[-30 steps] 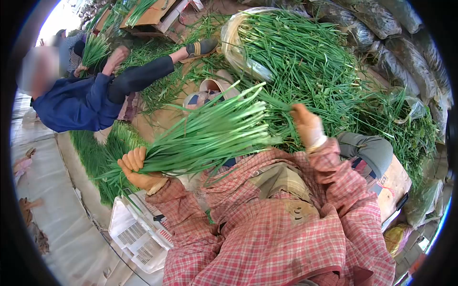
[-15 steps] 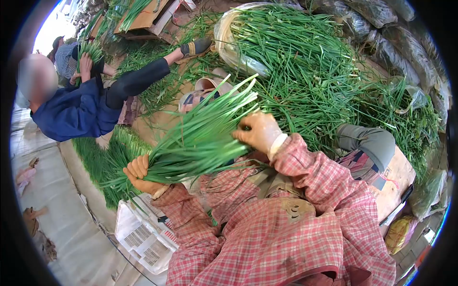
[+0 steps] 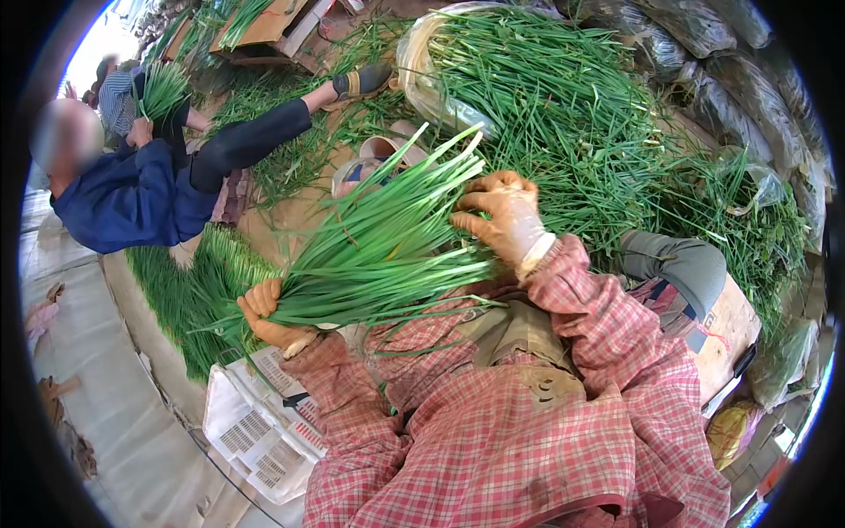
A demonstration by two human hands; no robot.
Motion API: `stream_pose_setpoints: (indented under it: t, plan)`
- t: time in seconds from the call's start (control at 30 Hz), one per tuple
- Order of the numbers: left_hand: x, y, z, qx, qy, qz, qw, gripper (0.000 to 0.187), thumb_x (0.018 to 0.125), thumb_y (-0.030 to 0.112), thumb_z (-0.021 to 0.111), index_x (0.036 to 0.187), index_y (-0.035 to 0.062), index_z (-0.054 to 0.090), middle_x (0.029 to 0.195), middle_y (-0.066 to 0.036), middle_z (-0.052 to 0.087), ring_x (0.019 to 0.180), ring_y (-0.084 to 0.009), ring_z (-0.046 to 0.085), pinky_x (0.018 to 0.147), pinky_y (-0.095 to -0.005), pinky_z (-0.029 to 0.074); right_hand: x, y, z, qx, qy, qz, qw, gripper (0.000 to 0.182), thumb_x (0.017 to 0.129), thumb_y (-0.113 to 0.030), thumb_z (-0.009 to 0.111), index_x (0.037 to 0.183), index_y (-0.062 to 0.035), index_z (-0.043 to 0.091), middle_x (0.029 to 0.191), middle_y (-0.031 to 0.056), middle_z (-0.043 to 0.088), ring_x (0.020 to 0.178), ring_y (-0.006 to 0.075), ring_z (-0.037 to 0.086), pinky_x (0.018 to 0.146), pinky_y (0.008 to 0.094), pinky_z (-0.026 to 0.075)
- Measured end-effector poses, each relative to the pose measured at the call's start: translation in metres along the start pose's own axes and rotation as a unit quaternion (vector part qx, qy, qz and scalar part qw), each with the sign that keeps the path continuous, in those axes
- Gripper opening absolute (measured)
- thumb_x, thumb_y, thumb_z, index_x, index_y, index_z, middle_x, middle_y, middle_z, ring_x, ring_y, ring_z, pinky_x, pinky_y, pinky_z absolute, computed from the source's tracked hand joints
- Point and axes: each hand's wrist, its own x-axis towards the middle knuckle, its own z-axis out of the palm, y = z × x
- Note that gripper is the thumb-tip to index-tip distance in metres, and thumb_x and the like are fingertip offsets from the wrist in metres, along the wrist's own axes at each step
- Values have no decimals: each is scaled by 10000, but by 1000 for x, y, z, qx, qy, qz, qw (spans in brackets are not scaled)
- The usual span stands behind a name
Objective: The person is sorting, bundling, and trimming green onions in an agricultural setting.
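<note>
My left hand, in a tan glove, is closed around the leafy end of a bunch of garlic chives. The pale stem ends fan out to the upper right. My right hand, gloved alike, hovers just right of the bunch, fingers bent and apart, with nothing visible in it. Beyond the right hand lies a large loose heap of garlic chives, partly in a clear plastic bag. Below and left of my left hand are neatly laid garlic chives.
A co-worker in dark blue sits at the left, holding another bunch. A white printed box stands beside my left sleeve. Cardboard lies at the top, and filled plastic bags are stacked at the upper right.
My right hand has moved slightly right and up, away from the stems, and its fingers have spread. My left hand keeps its hold. The co-worker's bunch has turned more upright.
</note>
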Motion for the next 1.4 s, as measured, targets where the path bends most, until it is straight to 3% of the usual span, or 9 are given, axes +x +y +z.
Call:
stream_pose_setpoints:
  t: [0.27,0.37,0.43,0.5,0.7,0.9,0.97,1.3,1.4]
  plan:
    - [1,5,-23,-29,53,14,998,400,967,233,287,575,175,231,546,50,192,518,-101,211,624,-277,283,-25,46,-38,625,-44,275,729,166,851,-206,601,933,-63,616,858,15,611,802,109,533,762,253,401]
    - [3,7,-33,-5,108,39,993,395,967,223,278,578,175,232,547,47,192,518,-103,209,628,-277,288,-41,109,-80,549,41,243,798,164,865,-198,574,892,-42,616,854,2,602,810,117,535,772,256,396]
    - [2,7,-38,22,130,48,990,393,965,217,279,578,176,226,548,46,190,519,-104,205,633,-278,291,-49,158,-95,-78,-50,280,955,264,785,-252,638,943,-41,627,960,63,631,925,199,568,831,332,428]
    - [2,5,-38,4,121,31,992,393,964,212,281,578,177,219,549,46,185,520,-105,202,635,-276,292,-45,114,-99,-245,8,157,957,308,731,-235,679,976,-55,629,1015,96,622,964,247,566,860,360,430]
    - [-2,7,-52,-71,48,-24,996,374,942,159,356,590,151,228,556,37,214,526,-120,235,623,-277,326,-18,41,-22,492,-242,155,822,282,826,-208,649,1043,-31,622,978,43,629,916,113,536,848,258,421]
    - [-7,9,-56,-53,49,-14,997,376,950,170,332,593,151,218,551,38,224,526,-120,225,614,-280,324,-24,40,-45,376,31,211,902,144,750,-140,694,842,-38,652,784,29,640,763,128,567,727,283,450]
    - [-8,9,-57,-64,26,-19,997,375,955,176,319,594,149,220,554,36,228,530,-119,228,611,-278,323,-22,14,-60,132,63,-43,988,200,693,-174,726,863,-96,656,804,38,628,819,195,551,770,334,419]
    - [-31,9,-33,49,33,9,998,414,986,230,234,600,109,317,559,12,279,541,-146,262,672,-295,374,-39,-28,-9,-260,18,-166,951,93,680,-178,567,668,-113,501,649,21,487,682,220,497,656,348,409]
    - [-33,14,-35,133,141,43,980,401,988,228,229,617,107,320,583,11,294,569,-141,281,696,-292,369,-62,-63,-51,382,-234,-18,894,87,754,-112,606,825,-63,618,662,42,590,628,133,567,582,286,455]
